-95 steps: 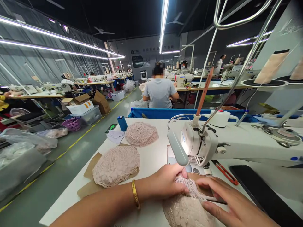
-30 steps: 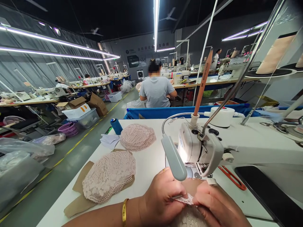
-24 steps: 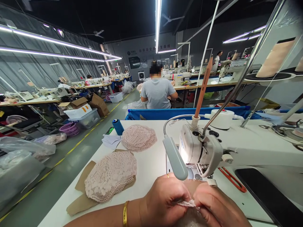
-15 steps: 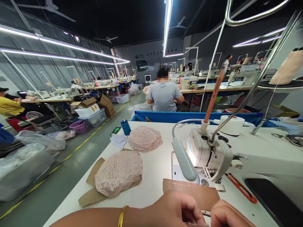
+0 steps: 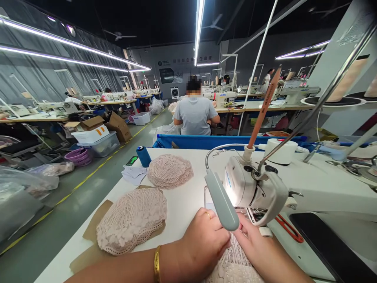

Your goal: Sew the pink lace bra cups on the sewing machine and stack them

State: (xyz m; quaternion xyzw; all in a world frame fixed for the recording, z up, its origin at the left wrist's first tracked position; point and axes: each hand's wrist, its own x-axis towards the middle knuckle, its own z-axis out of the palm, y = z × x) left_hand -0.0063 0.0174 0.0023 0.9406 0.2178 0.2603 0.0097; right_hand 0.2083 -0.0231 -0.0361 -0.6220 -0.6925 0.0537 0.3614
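At the sewing machine (image 5: 250, 184), a piece of pale pink lace fabric (image 5: 235, 269) lies between my two hands. My left hand (image 5: 206, 237), with a ring and a gold bangle, is closed on its left edge, fingers curled under. My right hand (image 5: 251, 239) grips the lace from the other side, close to the presser foot. A grey lamp arm (image 5: 222, 200) covers some of the right fingertips and the sewing spot. To the left, a pile of lace pieces (image 5: 132, 222) rests on brown sheets (image 5: 96, 222), and a second lace pile (image 5: 171, 171) sits behind it.
A blue thread cone (image 5: 143, 156) and white paper pieces (image 5: 134, 175) stand at the table's left edge. A pencil (image 5: 265, 108) sticks up from the machine. Right of it lie orange-handled snips (image 5: 290, 228) and a black phone (image 5: 330, 247). A person (image 5: 194, 114) sits ahead.
Both hands have moved forward from the table's front to the needle area, bringing the lace into view. The brown piece before the machine is now out of sight. The view has shifted right.
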